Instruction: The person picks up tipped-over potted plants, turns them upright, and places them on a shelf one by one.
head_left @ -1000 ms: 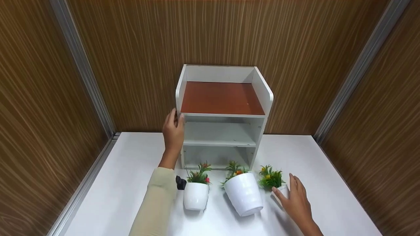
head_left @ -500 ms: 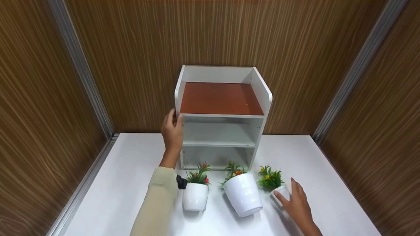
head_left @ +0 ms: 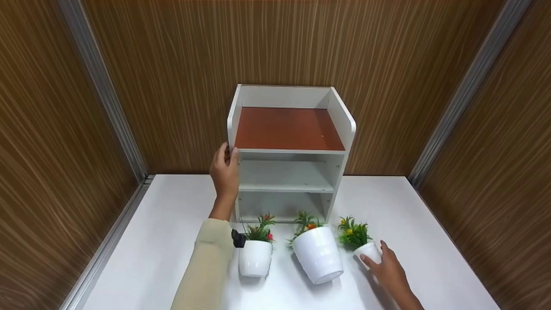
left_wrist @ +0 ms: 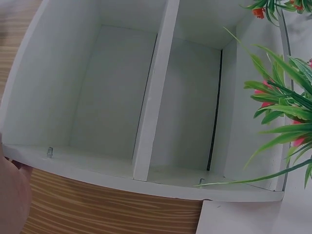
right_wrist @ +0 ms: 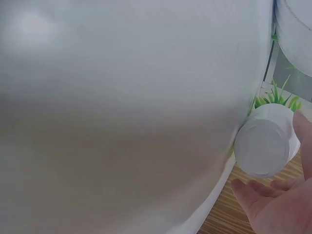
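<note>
The left hand (head_left: 224, 174) grips the white shelf unit (head_left: 292, 129) by its left edge; the right hand (head_left: 391, 270), half open, straddles the small potted plant (head_left: 370, 254), tilted on the white surface (head_left: 181, 211), contact unclear. Two bigger pots sit alongside; wood-grain walls (head_left: 292, 43) enclose everything.

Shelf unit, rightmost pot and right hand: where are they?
Shelf unit (head_left: 289, 129), head view: its red top.
Rightmost pot (head_left: 370, 252), head view: its white wall.
Right hand (head_left: 390, 270), head view: its back.
</note>
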The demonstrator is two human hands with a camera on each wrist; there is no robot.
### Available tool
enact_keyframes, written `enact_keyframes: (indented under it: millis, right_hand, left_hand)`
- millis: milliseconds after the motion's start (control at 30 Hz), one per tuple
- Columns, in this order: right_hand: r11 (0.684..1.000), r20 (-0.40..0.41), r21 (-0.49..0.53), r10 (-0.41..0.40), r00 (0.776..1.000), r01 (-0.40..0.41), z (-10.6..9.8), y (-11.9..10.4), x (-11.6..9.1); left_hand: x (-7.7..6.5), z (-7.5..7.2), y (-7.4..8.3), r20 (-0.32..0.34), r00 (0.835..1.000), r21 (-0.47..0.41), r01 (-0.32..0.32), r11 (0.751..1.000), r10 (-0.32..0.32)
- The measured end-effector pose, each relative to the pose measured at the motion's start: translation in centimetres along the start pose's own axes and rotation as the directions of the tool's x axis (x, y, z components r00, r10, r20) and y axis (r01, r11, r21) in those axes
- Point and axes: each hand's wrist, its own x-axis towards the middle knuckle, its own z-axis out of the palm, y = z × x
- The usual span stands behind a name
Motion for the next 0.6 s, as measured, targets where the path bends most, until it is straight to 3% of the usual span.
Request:
enact_keyframes:
  millis: [600]
  right_hand:
    - [0.999, -0.058, -0.006, -0.034, 0.998, 0.034, -0.53, -0.05, -0.15]
  left_hand:
    - [0.1, 0.16, 0.17, -0.016, 1.0, -0.002, 0.016, 1.0, -0.016]
